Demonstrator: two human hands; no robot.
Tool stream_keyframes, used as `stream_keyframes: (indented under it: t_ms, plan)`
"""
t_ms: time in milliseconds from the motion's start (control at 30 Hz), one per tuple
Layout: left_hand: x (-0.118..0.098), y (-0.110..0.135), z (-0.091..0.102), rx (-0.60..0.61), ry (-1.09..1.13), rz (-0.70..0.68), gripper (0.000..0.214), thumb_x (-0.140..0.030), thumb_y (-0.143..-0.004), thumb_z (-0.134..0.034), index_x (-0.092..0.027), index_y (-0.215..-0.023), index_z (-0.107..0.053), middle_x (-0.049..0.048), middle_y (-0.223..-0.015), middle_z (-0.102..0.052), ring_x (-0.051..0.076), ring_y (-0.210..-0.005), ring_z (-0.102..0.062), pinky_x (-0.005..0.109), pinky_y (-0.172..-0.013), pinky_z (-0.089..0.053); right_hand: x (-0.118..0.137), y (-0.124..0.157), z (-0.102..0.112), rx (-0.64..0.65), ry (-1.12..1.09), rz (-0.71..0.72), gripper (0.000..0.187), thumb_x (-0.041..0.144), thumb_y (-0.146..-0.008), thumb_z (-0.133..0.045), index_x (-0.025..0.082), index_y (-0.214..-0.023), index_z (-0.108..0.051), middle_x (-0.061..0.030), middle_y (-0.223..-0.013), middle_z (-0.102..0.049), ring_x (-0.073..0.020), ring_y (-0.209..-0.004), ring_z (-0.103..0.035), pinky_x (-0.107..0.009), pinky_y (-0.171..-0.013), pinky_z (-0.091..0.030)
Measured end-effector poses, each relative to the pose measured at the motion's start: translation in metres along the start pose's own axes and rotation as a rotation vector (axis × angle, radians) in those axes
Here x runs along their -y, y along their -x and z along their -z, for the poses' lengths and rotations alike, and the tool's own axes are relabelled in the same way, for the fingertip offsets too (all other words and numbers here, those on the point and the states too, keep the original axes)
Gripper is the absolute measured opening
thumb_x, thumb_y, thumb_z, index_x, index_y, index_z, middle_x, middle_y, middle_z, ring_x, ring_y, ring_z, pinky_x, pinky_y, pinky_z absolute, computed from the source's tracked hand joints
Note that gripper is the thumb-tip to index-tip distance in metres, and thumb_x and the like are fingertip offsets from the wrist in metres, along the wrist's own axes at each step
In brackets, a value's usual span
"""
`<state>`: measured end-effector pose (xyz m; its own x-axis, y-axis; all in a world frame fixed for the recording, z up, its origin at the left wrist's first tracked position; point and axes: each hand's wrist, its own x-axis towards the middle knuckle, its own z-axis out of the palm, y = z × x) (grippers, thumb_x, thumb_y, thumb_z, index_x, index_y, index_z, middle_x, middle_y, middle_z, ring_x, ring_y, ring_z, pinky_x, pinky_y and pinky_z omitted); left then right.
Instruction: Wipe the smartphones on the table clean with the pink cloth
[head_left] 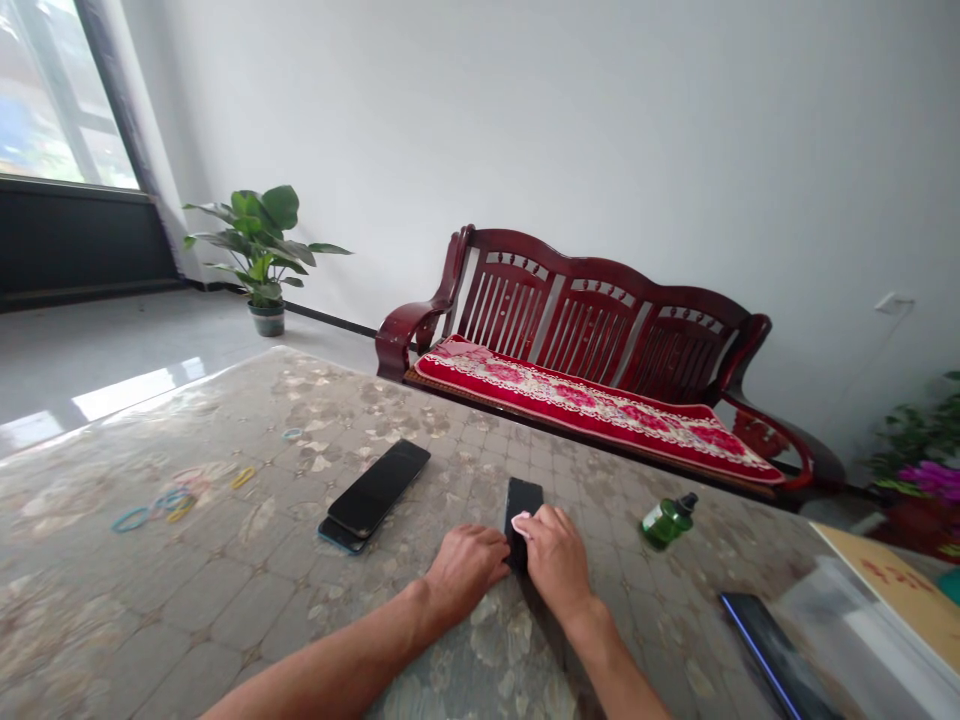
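A dark phone (525, 493) lies flat on the patterned tablecloth (225, 600) in front of me, its near part hidden between my hands. My left hand (466, 568) rests at its left edge, fingers curled against its side. Over the screen, my right hand (556, 562) pinches a small white-pink wipe (520, 522) and presses it on the glass. To the left, two black phones (381, 487) are stacked slightly askew. A small green spray bottle (666, 521) with a black top stands to the right of my right hand.
Several coloured rubber bands (178, 500) lie at the left of the table. Another phone (776, 655) with a blue edge is at the right, beside a box (892, 600). Beyond the table stand a red wooden bench (585, 310) and a potted plant (262, 250).
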<state>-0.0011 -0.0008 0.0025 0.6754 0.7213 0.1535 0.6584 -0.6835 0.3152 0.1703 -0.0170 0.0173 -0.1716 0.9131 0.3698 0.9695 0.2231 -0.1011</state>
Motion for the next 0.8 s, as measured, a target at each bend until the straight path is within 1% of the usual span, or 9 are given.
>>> stream_keyframes:
  t_ms: [100, 167, 233, 300, 433, 533, 667, 733, 800]
  plan:
    - [0.000, 0.000, 0.001, -0.003, -0.013, -0.007, 0.009, -0.026, -0.091, -0.063, -0.021, -0.094, -0.070, 0.0021, -0.097, -0.072, 0.022, -0.092, -0.066, 0.031, -0.086, -0.049, -0.005, -0.015, -0.003, 0.020, 0.026, -0.065, 0.031, 0.015, -0.097, -0.047, 0.028, -0.093, -0.075, -0.0032, -0.082, -0.062, -0.0163, -0.082, -0.052, -0.025, -0.073, -0.032]
    - [0.000, 0.000, 0.002, -0.003, -0.016, -0.008, 0.009, -0.025, -0.092, -0.063, -0.021, -0.094, -0.070, 0.0023, -0.097, -0.072, 0.021, -0.092, -0.066, 0.030, -0.086, -0.049, -0.005, -0.017, -0.002, 0.028, 0.022, -0.077, 0.032, 0.015, -0.097, -0.046, 0.028, -0.092, -0.075, -0.0035, -0.082, -0.062, -0.0163, -0.081, -0.052, -0.026, -0.073, -0.033]
    - [0.000, 0.001, 0.002, -0.007, -0.007, -0.010, 0.009, -0.025, -0.092, -0.063, -0.021, -0.094, -0.070, 0.0023, -0.097, -0.072, 0.021, -0.092, -0.067, 0.030, -0.086, -0.049, -0.002, -0.010, 0.001, 0.031, 0.003, -0.054, 0.034, 0.015, -0.097, -0.044, 0.027, -0.089, -0.075, -0.0035, -0.080, -0.060, -0.0164, -0.081, -0.052, -0.026, -0.073, -0.033]
    - [0.000, 0.000, 0.000, -0.021, 0.010, -0.011, 0.010, -0.025, -0.092, -0.062, -0.021, -0.095, -0.071, 0.0020, -0.098, -0.073, 0.020, -0.092, -0.067, 0.029, -0.086, -0.049, 0.002, 0.004, 0.005, 0.027, -0.029, -0.014, 0.035, 0.016, -0.098, -0.042, 0.027, -0.088, -0.074, -0.0032, -0.079, -0.059, -0.0163, -0.081, -0.052, -0.026, -0.073, -0.033]
    - [0.002, 0.000, -0.004, -0.043, 0.033, -0.007, 0.010, -0.024, -0.091, -0.063, -0.022, -0.097, -0.071, 0.0020, -0.099, -0.073, 0.020, -0.093, -0.067, 0.029, -0.087, -0.049, 0.002, 0.026, 0.011, 0.023, -0.065, 0.033, 0.034, 0.018, -0.099, -0.041, 0.027, -0.091, -0.073, -0.0026, -0.080, -0.059, -0.0164, -0.081, -0.051, -0.026, -0.074, -0.033]
    - [0.003, 0.000, -0.006, -0.038, 0.028, -0.009, 0.010, -0.023, -0.091, -0.064, -0.022, -0.097, -0.071, 0.0025, -0.100, -0.072, 0.021, -0.094, -0.066, 0.030, -0.088, -0.049, -0.008, 0.020, 0.009, 0.025, -0.034, 0.018, 0.034, 0.017, -0.099, -0.042, 0.028, -0.092, -0.073, -0.0029, -0.081, -0.060, -0.0169, -0.083, -0.051, -0.027, -0.075, -0.033]
    - [0.004, 0.001, -0.007, -0.040, 0.024, -0.020, 0.010, -0.024, -0.091, -0.063, -0.021, -0.098, -0.070, 0.0037, -0.101, -0.072, 0.021, -0.094, -0.066, 0.029, -0.087, -0.049, -0.021, 0.002, 0.005, 0.025, 0.013, -0.063, 0.031, 0.014, -0.096, -0.046, 0.027, -0.094, -0.075, -0.0037, -0.083, -0.063, -0.0179, -0.084, -0.052, -0.027, -0.076, -0.034]
    - [0.004, 0.001, -0.007, -0.046, 0.023, -0.022, 0.010, -0.024, -0.092, -0.062, -0.021, -0.098, -0.070, 0.0039, -0.100, -0.072, 0.020, -0.094, -0.066, 0.029, -0.087, -0.049, -0.022, 0.002, 0.004, 0.023, 0.019, -0.079, 0.032, 0.013, -0.095, -0.046, 0.027, -0.094, -0.075, -0.0039, -0.082, -0.063, -0.0179, -0.083, -0.052, -0.027, -0.075, -0.034]
    - [0.005, 0.001, -0.008, -0.052, 0.026, -0.020, 0.010, -0.024, -0.092, -0.062, -0.021, -0.098, -0.070, 0.0038, -0.099, -0.071, 0.020, -0.093, -0.065, 0.029, -0.087, -0.048, -0.019, 0.010, 0.006, 0.016, 0.006, -0.066, 0.033, 0.012, -0.095, -0.045, 0.027, -0.094, -0.074, -0.0039, -0.081, -0.061, -0.0176, -0.082, -0.052, -0.027, -0.075, -0.034]
